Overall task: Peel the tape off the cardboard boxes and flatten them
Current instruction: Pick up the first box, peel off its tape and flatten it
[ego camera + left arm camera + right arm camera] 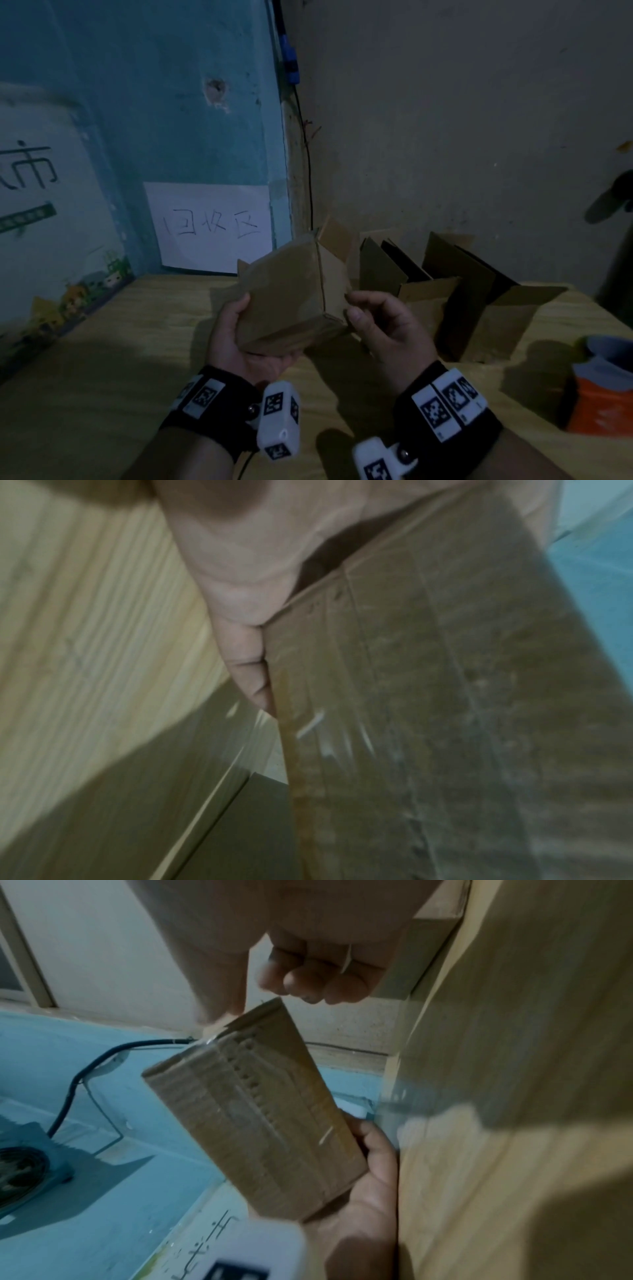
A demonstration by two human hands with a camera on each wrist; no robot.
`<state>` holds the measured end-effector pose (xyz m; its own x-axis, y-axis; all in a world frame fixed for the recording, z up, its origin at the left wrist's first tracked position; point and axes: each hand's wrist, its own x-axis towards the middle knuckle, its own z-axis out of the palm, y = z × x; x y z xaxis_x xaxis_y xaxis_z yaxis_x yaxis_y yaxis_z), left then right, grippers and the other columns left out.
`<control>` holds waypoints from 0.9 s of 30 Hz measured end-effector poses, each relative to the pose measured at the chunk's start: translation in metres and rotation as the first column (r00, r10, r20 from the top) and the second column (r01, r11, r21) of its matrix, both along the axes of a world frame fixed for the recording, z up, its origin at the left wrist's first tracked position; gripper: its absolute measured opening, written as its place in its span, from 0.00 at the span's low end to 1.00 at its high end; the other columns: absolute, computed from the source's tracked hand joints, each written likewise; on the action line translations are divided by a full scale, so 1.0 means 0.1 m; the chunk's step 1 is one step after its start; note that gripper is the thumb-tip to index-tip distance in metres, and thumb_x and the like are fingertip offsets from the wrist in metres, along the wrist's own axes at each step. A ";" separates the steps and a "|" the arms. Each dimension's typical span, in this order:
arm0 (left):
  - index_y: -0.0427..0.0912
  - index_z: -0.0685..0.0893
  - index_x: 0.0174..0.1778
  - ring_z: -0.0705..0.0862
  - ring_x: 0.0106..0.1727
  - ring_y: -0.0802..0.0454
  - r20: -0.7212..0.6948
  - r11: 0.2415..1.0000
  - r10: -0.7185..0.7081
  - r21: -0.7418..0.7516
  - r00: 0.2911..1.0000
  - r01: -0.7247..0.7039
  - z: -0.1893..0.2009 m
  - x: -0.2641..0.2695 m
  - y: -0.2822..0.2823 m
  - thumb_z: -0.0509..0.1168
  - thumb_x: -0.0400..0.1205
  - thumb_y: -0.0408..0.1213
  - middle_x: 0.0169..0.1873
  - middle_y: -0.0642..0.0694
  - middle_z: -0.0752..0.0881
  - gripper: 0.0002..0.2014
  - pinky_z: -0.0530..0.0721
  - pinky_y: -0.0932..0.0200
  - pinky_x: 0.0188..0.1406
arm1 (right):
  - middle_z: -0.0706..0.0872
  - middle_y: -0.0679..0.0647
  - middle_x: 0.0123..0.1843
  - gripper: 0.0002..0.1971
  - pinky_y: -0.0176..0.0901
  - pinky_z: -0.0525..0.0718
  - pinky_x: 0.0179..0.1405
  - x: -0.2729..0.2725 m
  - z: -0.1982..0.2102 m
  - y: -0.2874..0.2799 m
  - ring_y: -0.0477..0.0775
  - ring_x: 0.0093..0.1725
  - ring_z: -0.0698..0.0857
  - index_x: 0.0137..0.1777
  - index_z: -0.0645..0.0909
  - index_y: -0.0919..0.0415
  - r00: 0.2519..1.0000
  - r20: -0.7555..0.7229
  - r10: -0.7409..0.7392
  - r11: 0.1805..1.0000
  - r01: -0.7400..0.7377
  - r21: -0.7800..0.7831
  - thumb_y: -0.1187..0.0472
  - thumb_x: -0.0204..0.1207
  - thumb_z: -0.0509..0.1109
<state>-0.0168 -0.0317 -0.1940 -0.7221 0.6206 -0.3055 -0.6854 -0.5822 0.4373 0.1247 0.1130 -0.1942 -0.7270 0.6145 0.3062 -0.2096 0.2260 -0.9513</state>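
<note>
Clearly handwritten sign (209, 226): 回收区

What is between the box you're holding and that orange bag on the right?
In the head view, two open cardboard boxes stand on the table between the held box and the orange bag.
</note>
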 end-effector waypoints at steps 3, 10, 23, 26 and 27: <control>0.42 0.83 0.71 0.81 0.69 0.24 -0.018 1.000 -0.011 0.013 1.000 0.011 0.00 0.00 -0.01 0.76 0.68 0.48 0.69 0.30 0.84 0.34 0.74 0.24 0.74 | 0.92 0.48 0.49 0.06 0.50 0.90 0.55 0.01 0.01 -0.01 0.46 0.50 0.90 0.48 0.90 0.46 0.999 0.006 -0.033 0.999 0.033 0.044 0.59 0.75 0.76; 0.42 0.83 0.72 0.81 0.68 0.23 -0.013 1.000 -0.012 -0.013 1.000 0.012 -0.03 -0.02 -0.02 0.77 0.70 0.49 0.68 0.30 0.85 0.34 0.77 0.22 0.70 | 0.90 0.51 0.43 0.05 0.48 0.90 0.48 0.01 0.03 0.03 0.52 0.44 0.89 0.44 0.89 0.49 1.000 0.022 -0.017 0.997 0.015 0.078 0.61 0.76 0.76; 0.43 0.83 0.74 0.82 0.69 0.25 -0.043 0.997 -0.027 -0.075 0.999 0.024 -0.05 -0.05 0.00 0.78 0.71 0.48 0.70 0.31 0.84 0.34 0.77 0.24 0.70 | 0.84 0.50 0.45 0.05 0.46 0.84 0.46 -0.02 0.01 0.02 0.49 0.43 0.83 0.49 0.80 0.51 0.988 0.154 0.015 0.964 -0.055 0.260 0.56 0.86 0.63; 0.43 0.84 0.73 0.82 0.68 0.25 -0.052 0.997 -0.021 -0.080 0.998 0.017 -0.04 -0.04 0.00 0.76 0.74 0.49 0.69 0.31 0.85 0.30 0.75 0.24 0.72 | 0.83 0.50 0.45 0.07 0.47 0.83 0.46 -0.02 0.01 0.00 0.48 0.43 0.82 0.48 0.79 0.50 0.990 0.140 -0.012 0.955 -0.030 0.294 0.57 0.86 0.62; 0.43 0.84 0.72 0.82 0.68 0.26 -0.056 0.996 -0.020 -0.084 0.998 0.015 -0.03 -0.03 0.00 0.75 0.75 0.49 0.68 0.31 0.86 0.29 0.75 0.25 0.73 | 0.83 0.49 0.44 0.06 0.46 0.82 0.46 -0.02 0.00 0.01 0.46 0.42 0.82 0.48 0.79 0.49 0.992 0.123 -0.020 0.959 -0.015 0.282 0.57 0.86 0.62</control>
<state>-0.0194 -0.0317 -0.1973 -0.7293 0.6071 -0.3156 -0.6676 -0.5304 0.5224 0.1231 0.1136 -0.1945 -0.7685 0.5181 0.3755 -0.0940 0.4890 -0.8672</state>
